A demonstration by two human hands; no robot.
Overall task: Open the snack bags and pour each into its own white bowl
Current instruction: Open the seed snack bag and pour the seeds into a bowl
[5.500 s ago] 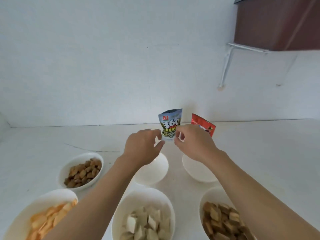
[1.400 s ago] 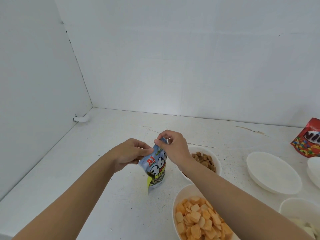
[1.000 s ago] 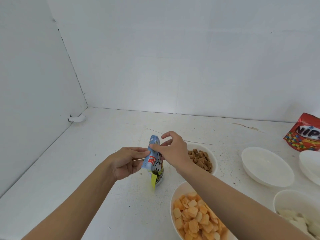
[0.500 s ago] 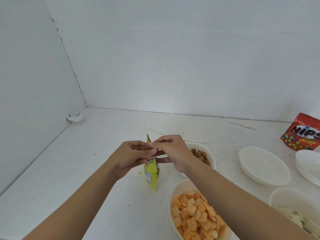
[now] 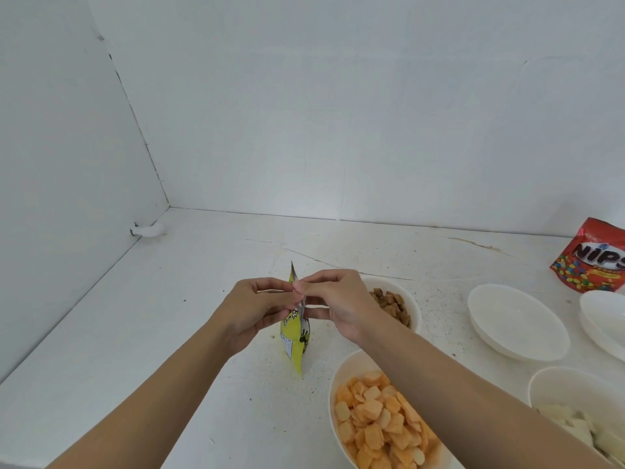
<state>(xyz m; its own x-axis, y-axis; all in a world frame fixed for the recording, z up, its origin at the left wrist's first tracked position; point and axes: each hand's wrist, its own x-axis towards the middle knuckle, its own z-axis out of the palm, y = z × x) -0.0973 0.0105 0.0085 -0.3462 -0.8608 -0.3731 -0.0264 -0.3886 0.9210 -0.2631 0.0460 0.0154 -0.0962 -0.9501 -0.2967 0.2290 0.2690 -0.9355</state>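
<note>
A small snack bag [image 5: 294,343], yellow on the side facing me, hangs edge-on above the white counter. My left hand [image 5: 252,308] and my right hand [image 5: 338,304] both pinch its top edge, fingertips meeting there. A silver corner of the bag sticks up above my fingers. A red Nips bag [image 5: 595,258] stands sealed at the far right. Two white bowls without snacks sit to the right, one [image 5: 517,321] nearer and one [image 5: 605,316] cut by the frame edge.
A bowl of brown squares [image 5: 392,304] sits just behind my right hand. A bowl of orange crackers [image 5: 375,424] lies under my right forearm. A bowl of pale pieces [image 5: 575,407] is at the lower right. Walls close the left and back sides.
The bag has turned from its blue printed face to its yellow side, edge-on. Both hands have closed together on its top edge. The view has swung left since the earliest frame.
</note>
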